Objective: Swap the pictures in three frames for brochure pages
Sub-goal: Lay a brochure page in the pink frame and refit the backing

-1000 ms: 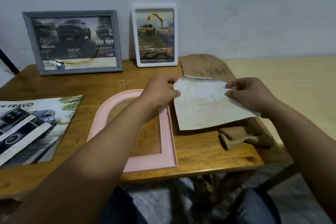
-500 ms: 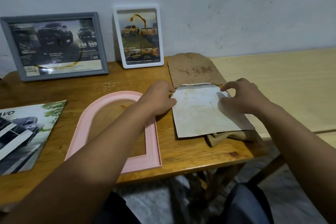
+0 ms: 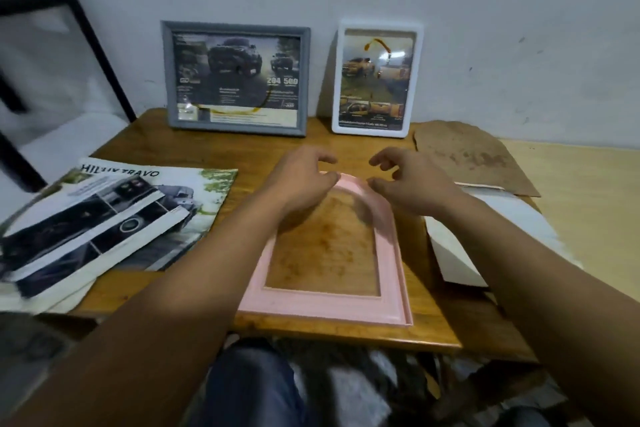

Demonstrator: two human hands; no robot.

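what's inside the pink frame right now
Nothing: bare wooden table shows through the pink frame. The left hand and right hand cover part of its arched top.

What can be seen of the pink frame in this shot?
The pink frame lies flat on the wooden table, near its front edge, between the brochure and a white sheet. It is arched at the far end and square at the near end, with a stepped moulding. It looks like painted wood or plastic. No picture is in it: the tabletop shows through the opening. The left hand and right hand are at its arched top, fingers curled; contact is unclear.
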